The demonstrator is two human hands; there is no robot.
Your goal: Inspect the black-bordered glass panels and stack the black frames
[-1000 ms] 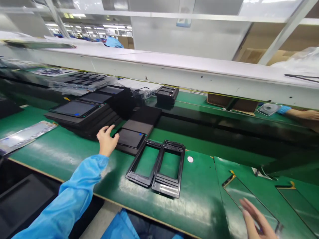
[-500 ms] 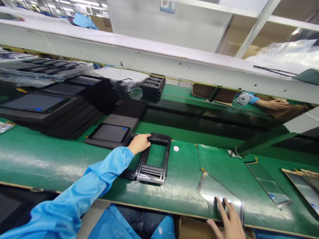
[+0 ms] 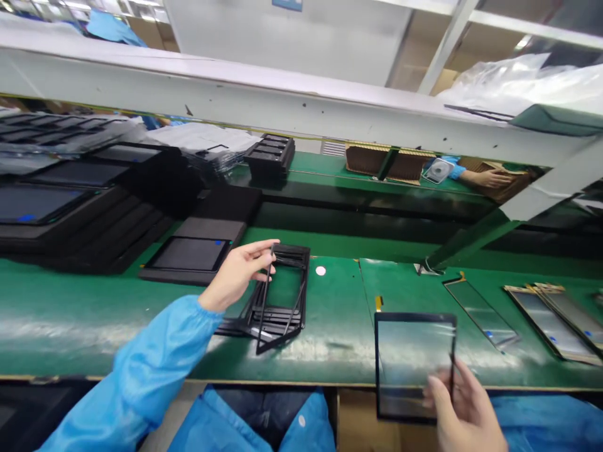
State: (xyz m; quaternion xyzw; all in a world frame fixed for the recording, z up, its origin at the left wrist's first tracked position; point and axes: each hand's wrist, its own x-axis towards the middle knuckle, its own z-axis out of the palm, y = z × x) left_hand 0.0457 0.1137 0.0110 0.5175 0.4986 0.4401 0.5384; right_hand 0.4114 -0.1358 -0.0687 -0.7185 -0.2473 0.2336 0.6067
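My left hand (image 3: 235, 273) pinches a thin black plastic frame (image 3: 272, 344) by its upper left edge and holds it tilted. Under and behind it, other black frames (image 3: 301, 276) lie on the green table. My right hand (image 3: 464, 402) grips a glass touch panel (image 3: 409, 351) with a black border by its right side, raised above the table's front edge. A short orange ribbon cable (image 3: 379, 304) sticks up from the panel's top left corner. Left of the frames, a tablet screen (image 3: 188, 254) with a blue sticker rests on a dark foam pad.
Stacked black foam pads with screens (image 3: 94, 213) stand at the left. More glass panels (image 3: 480, 311) lie on the right beside a green-and-white post (image 3: 466, 242). A white shelf (image 3: 282, 107) crosses above. Beyond it, a co-worker's hand (image 3: 490, 178) is near a small white fan (image 3: 438, 170).
My left hand has moved right from beside the foam pad and lifted a frame. My right hand has picked up the glass panel from the table. The view has shifted right.
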